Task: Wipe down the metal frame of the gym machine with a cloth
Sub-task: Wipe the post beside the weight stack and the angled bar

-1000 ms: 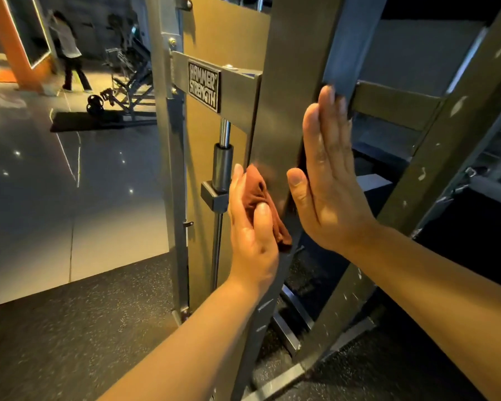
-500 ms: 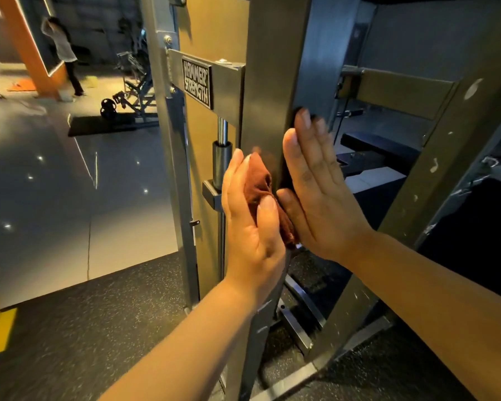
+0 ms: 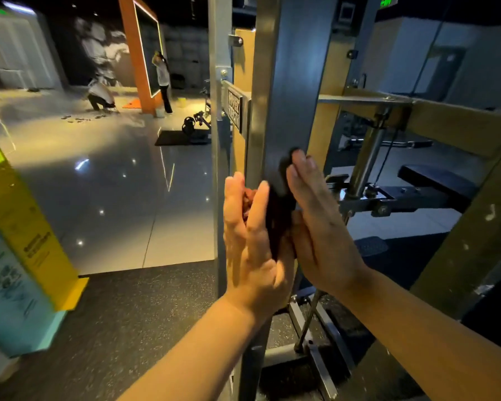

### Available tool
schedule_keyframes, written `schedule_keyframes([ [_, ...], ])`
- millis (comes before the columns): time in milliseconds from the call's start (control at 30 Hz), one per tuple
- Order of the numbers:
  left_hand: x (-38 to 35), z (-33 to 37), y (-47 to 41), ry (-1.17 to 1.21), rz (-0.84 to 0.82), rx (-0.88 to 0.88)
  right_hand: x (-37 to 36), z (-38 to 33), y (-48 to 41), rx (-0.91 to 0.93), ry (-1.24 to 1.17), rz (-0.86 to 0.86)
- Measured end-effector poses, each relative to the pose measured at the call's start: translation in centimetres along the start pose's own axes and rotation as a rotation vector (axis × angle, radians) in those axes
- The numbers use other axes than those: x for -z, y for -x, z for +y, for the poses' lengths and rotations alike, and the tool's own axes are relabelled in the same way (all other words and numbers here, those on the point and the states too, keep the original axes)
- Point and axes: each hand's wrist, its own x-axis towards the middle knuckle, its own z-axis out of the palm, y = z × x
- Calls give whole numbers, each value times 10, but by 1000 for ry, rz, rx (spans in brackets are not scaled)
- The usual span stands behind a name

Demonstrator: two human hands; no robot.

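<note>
The left hand (image 3: 252, 235) held the cloth (image 3: 248, 204), a soft rust-brown wad. It was trapped between the nearly straight fingers and the thumb laid over it, and bore against the near left face of the upright post (image 3: 289, 82). That grip probably kept the rag bunched thick enough to rub without slipping out. Only a small fold showed between thumb and fingers; the dark patch beside it could have been more cloth or shadow, and I could not tell which.

The right hand (image 3: 321, 227) lay flat on the post's opposite face. Its fingers (image 3: 301, 166) were straight and together and held nothing, likely bracing the body against the wiping push.

The post was a square steel tube, painted grey, smooth and dully reflective, with sharp edges. Just left of it a crossbar carried a black nameplate (image 3: 234, 111), its lettering too blurred to read. To the right stood a polished chrome guide rod (image 3: 365, 160), and beyond that a black padded bench (image 3: 434, 180).

Speckled rubber flooring (image 3: 128, 314) ran under the machine and met glossy tiles (image 3: 99, 183). Two people (image 3: 162, 79) worked well apart, far across the room.
</note>
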Motion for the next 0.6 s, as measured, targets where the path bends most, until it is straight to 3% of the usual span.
schedule_keyframes([
  [233, -1, 4, 13, -79, 40, 17, -15, -2, 21, 5, -232, 5],
  [400, 8, 33, -17, -91, -58, -207, -18, -10, 19, 35, -449, 222],
  [600, 19, 35, -43, -233, -249, -125, -13, -26, -1, -106, -671, 280],
])
